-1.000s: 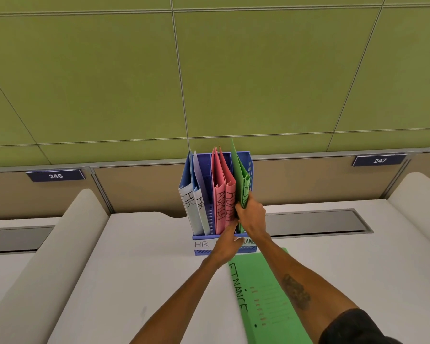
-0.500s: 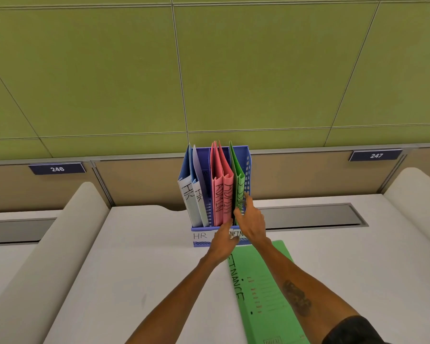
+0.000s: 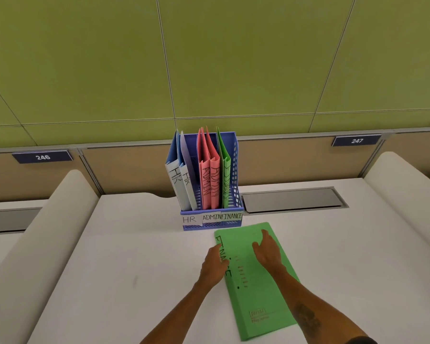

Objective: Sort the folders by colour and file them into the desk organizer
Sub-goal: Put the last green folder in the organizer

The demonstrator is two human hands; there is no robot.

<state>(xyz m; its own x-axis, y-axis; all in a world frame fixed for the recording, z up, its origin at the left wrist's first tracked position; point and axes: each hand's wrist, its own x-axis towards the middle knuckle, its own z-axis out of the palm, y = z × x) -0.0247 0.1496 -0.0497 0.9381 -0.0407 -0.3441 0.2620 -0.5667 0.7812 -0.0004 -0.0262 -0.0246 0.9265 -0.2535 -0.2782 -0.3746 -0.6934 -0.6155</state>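
A blue mesh desk organizer [image 3: 235,170] stands at the back of the desk, labelled HR, ADMIN and FINANCE. Two blue folders [image 3: 181,180] fill its left slot, two pink folders [image 3: 210,180] the middle, and one green folder [image 3: 226,180] the right. A second green folder [image 3: 258,294], marked FINANCE, lies flat on the desk in front. My left hand [image 3: 212,265] touches its left edge with fingers curled at the spine. My right hand [image 3: 267,250] rests flat on its cover, fingers spread.
The white desk [image 3: 124,256] has raised white side dividers [image 3: 47,219] on both sides. A grey cable flap [image 3: 293,199] sits right of the organizer. A green panelled wall rises behind, with plates numbered 246 and 247.
Both hands have left the green folder standing in the organizer and dropped back onto the flat green folder on the desk. The standing green folder stays upright in the right slot.
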